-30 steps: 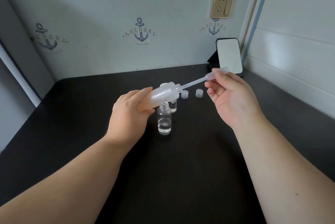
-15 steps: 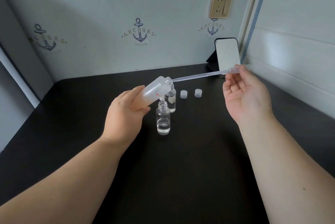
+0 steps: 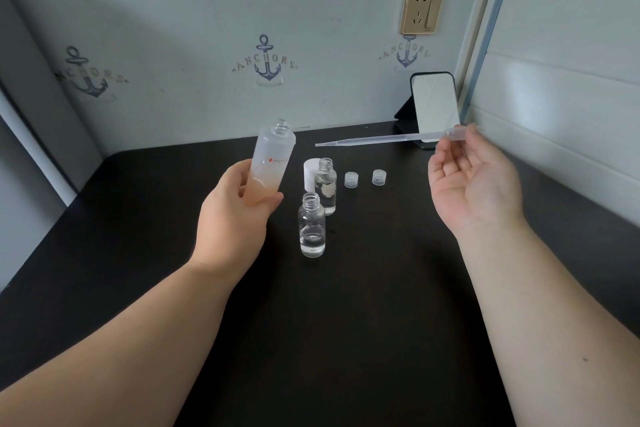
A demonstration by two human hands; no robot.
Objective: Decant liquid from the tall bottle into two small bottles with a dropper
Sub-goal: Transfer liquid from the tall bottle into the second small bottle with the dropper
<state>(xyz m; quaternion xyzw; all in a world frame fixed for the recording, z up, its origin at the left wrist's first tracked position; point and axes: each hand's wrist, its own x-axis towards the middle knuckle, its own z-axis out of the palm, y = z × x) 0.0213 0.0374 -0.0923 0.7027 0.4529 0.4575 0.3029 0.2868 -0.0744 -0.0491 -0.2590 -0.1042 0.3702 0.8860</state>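
Translucent plastic formed the tall bottle [image 3: 273, 163], which the left hand [image 3: 235, 215] grasped near its base, nearly upright and uncapped, above the table [image 3: 346, 340]. The right hand [image 3: 474, 184] pinched the bulb of the dropper [image 3: 388, 139], held level with its tip clear of the bottle mouth. Two small bottles [image 3: 312, 226] stood open just right of the left hand, each holding some clear liquid. Judged step: carrying a drawn charge. The next move would require tilting the tip down into one narrow neck before squeezing.
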